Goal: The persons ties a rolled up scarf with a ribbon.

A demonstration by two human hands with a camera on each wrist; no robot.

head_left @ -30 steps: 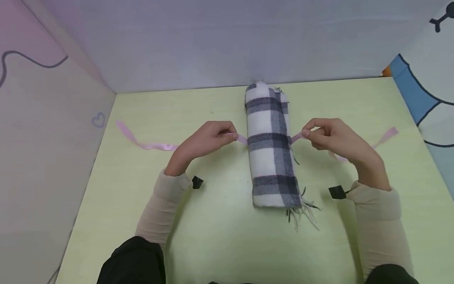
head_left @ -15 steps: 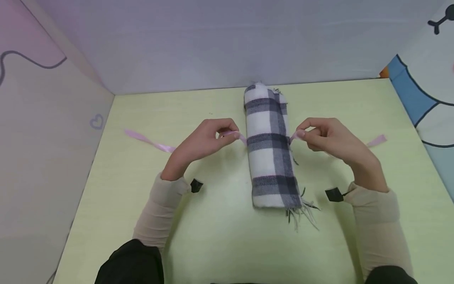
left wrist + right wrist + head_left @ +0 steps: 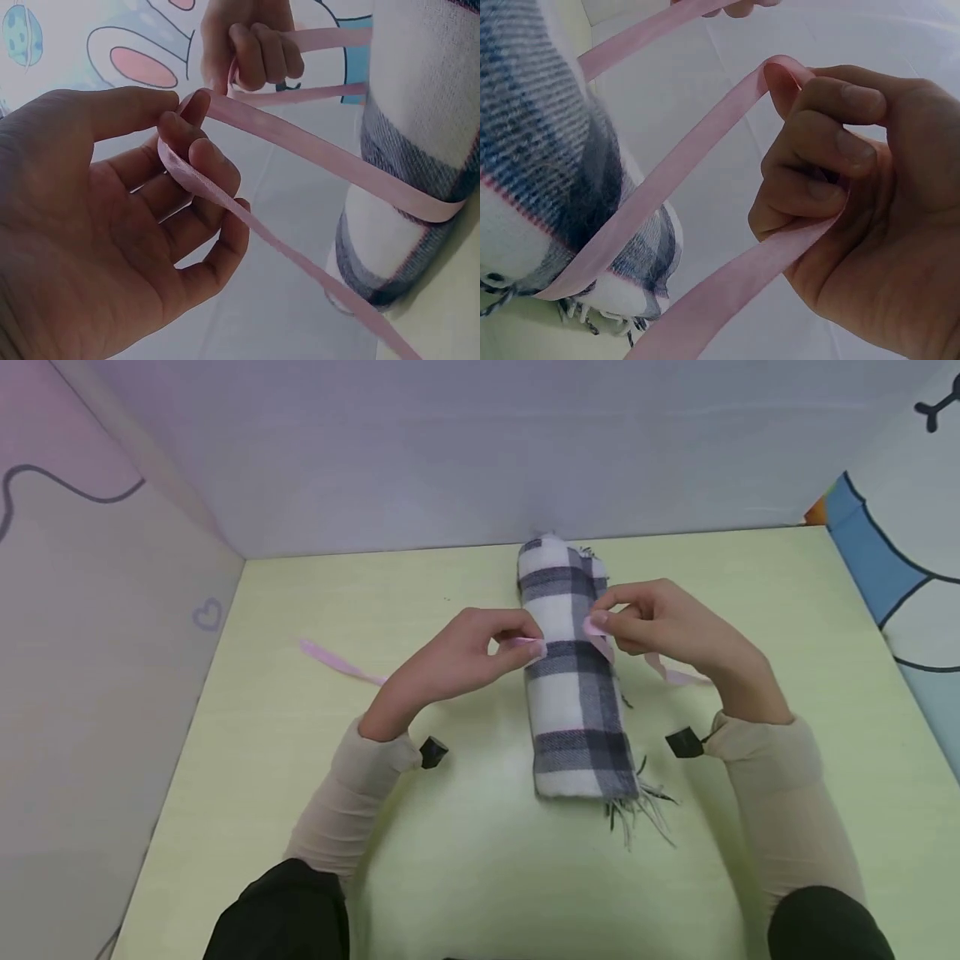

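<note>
A rolled white and grey plaid scarf lies lengthwise on the yellow-green table, fringe at its near end. A pink ribbon runs under the roll and comes up on both sides. My left hand pinches the left part of the ribbon between thumb and forefinger, just over the roll's left edge. My right hand pinches the right part of the ribbon above the roll's top. The two hands nearly meet over the scarf; the plaid roll also fills the right wrist view's left side.
Pale panel walls close in the table on the left, back and right. The ribbon's loose left tail trails across the table; its right tail lies by my right wrist.
Both hands have drawn inward and upward from the roll's sides to above it, pulling the ribbon ends with them. The loose tails have slid toward the scarf.
</note>
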